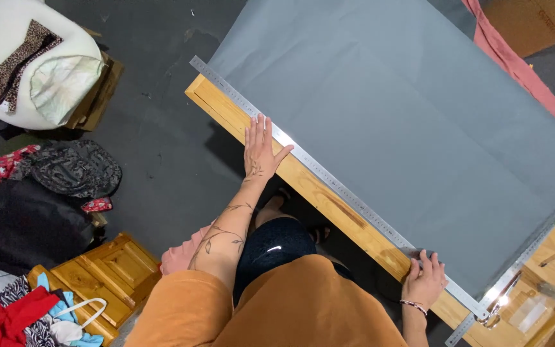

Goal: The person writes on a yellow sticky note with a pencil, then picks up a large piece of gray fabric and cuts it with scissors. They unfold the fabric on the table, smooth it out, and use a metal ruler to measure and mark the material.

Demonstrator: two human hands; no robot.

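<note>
A dark floor (162,148) strewn with clothes lies beside a wooden table (329,199) covered by grey fabric (406,128). A long steel ruler (335,183) lies along the fabric's near edge. The left hand (261,149) presses flat on it, fingers together, thumb out; the right hand (426,277) pins its other end, fingers curled. Even pressure at both ends should keep the ruler true on the edge.

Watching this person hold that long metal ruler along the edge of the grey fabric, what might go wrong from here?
The long metal ruler is pinned only by the left hand and the right hand, so the stretch between could bow or creep on the smooth grey fabric. The ruler sits close to the wooden table edge, so a nudge might tip it off. Fabric hanging past the table may drag the sheet askew.
</note>
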